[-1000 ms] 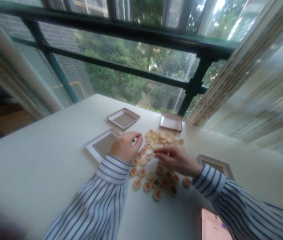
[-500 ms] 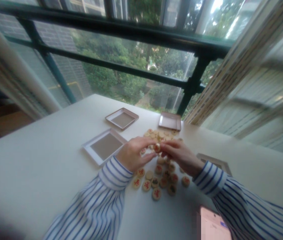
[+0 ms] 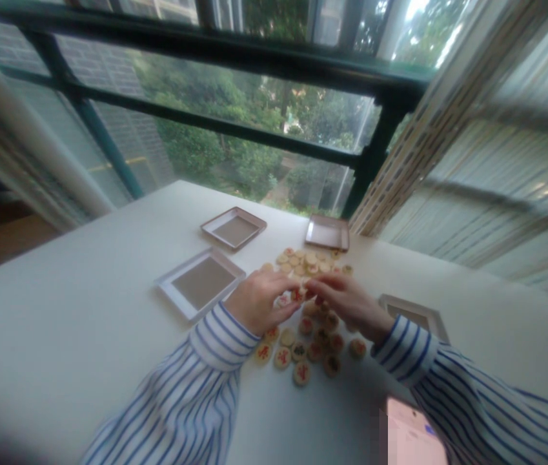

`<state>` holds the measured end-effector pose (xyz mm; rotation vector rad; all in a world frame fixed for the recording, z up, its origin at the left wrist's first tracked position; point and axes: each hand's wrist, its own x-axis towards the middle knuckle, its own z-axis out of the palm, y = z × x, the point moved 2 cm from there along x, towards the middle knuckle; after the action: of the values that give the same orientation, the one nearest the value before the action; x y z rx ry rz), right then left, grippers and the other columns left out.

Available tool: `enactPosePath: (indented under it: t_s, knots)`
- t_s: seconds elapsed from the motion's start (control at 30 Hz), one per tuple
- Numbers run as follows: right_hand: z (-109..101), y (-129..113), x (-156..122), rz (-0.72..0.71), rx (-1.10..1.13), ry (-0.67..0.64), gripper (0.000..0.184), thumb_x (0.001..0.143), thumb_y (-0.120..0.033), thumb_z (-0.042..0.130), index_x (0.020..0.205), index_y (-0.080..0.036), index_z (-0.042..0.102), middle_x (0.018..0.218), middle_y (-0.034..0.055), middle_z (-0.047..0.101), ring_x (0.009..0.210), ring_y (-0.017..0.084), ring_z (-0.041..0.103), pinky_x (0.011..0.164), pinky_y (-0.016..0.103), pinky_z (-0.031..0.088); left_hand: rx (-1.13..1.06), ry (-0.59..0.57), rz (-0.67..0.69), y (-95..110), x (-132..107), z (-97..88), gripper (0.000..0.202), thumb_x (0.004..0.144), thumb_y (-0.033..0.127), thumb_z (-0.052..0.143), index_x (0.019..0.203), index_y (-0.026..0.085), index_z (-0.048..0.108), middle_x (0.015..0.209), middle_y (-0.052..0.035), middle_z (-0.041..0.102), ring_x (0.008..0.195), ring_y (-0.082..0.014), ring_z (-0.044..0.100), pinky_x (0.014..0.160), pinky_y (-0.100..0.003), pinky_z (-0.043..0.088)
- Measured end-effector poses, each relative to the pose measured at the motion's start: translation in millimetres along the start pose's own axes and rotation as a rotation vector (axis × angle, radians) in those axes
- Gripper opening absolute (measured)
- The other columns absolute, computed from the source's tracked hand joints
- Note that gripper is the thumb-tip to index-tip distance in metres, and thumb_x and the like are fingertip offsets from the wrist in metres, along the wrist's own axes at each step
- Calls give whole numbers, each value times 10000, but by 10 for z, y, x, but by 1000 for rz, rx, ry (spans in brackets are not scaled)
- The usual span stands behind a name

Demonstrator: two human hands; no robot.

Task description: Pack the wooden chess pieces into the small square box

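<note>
Round wooden chess pieces (image 3: 308,354) with red and dark characters lie scattered on a white table (image 3: 84,323). More of these pieces (image 3: 303,261) lie heaped farther back. My left hand (image 3: 259,298) and my right hand (image 3: 346,302) meet above the middle of the pieces. Their fingertips pinch together on a red-marked piece (image 3: 297,295). Both arms wear blue-and-white striped sleeves.
A white-rimmed square tray (image 3: 200,283) lies left of my hands. Two brownish trays (image 3: 233,227) (image 3: 327,232) sit farther back, and another tray (image 3: 414,315) is on the right. A pink phone (image 3: 409,436) lies at the near edge. A window and curtain stand behind the table.
A second ago my hands lay apart on the pieces. They came together and pinched one piece between their fingertips, and they stay joined now.
</note>
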<state>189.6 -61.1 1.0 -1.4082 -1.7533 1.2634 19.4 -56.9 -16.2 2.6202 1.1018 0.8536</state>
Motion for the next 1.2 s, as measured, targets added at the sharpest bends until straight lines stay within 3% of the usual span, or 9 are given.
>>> enactPosePath:
  t_s: [0.33,0.6,0.77,0.97,1.07,1.2]
  knots:
    - [16,112,-6,-19,-54,-21,318,823,-408,475,710,-139,602,558,-31,489,492,81,414,449,200,313,147,-123,-51,11,-30,81,177,708,327,607,823,223,692,921,-77,577,835,-202,547,730,-348,447]
    - [19,100,-8,-105,-118,-33,293,830,-375,467,771,-130,616,640,-13,533,578,95,459,527,209,361,214,-190,-97,11,-42,149,136,686,338,630,726,222,690,998,-80,546,926,-237,511,781,-392,425]
    - [38,107,-58,-159,-227,-48,242,834,-305,464,811,-131,631,676,2,585,606,102,488,551,210,368,190,-176,-107,-14,-53,113,212,691,360,629,858,248,695,991,-72,542,929,-230,503,787,-387,424]
    - [168,42,-215,-357,-622,-73,134,801,-224,515,846,-178,632,772,22,637,699,123,534,632,230,360,173,-77,-92,-75,-67,-10,215,758,290,560,917,215,684,962,-75,557,881,-201,501,785,-363,423]
    - [284,-28,-280,-470,-870,-159,155,797,-230,526,910,-194,626,858,47,639,788,162,542,687,273,345,182,-27,-95,-110,-65,-59,238,765,236,533,953,203,674,960,-82,565,885,-206,504,800,-376,423]
    - [385,-91,-289,-469,-1061,-210,154,820,-272,495,864,-194,620,833,50,635,781,182,544,678,298,331,197,-8,-109,-143,-63,-77,254,769,181,496,956,189,668,954,-82,577,897,-211,512,809,-380,428]
